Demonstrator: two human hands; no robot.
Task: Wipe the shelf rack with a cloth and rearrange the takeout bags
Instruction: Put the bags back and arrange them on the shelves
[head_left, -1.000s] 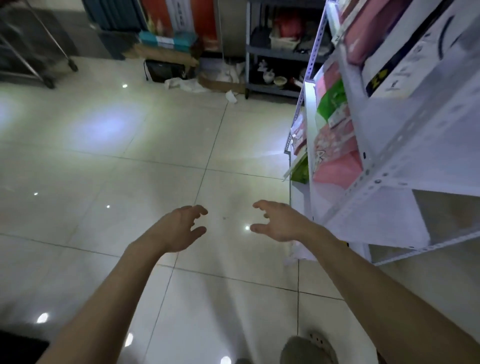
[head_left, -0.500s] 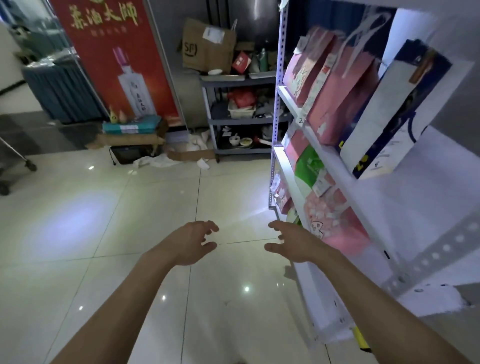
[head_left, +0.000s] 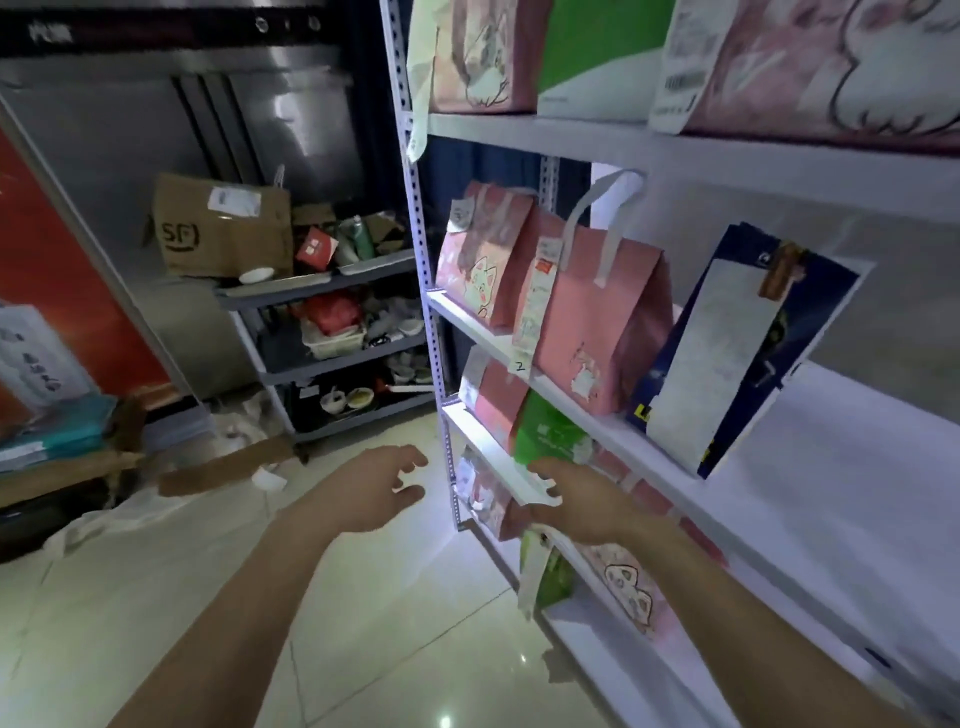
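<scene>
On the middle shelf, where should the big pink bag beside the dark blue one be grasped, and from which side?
Probably by its grey handle loops, which stand clear above the folded top of the pink bag. Come from the open front of the white rack, reaching over the top: another pink bag and the dark blue bag crowd its sides.

Back area of food shop or takeout pickup point. White shelf rack (head_left: 524, 345) on right, tiers loaded with pink takeout bags (head_left: 592, 322), green bags (head_left: 545, 431), one dark blue bag (head_left: 737, 353), most with printed order slips attached. Left of rack: grey utility cart (head_left: 332, 332) with bowls, basket, bottles, cardboard box (head_left: 218, 234) marked SF on top. Behind cart, stainless steel wall panels (head_left: 156, 119). Farther left of rack, red advertising banner (head_left: 47, 291). Glossy tiled floor (head_left: 363, 623) below rack.
</scene>
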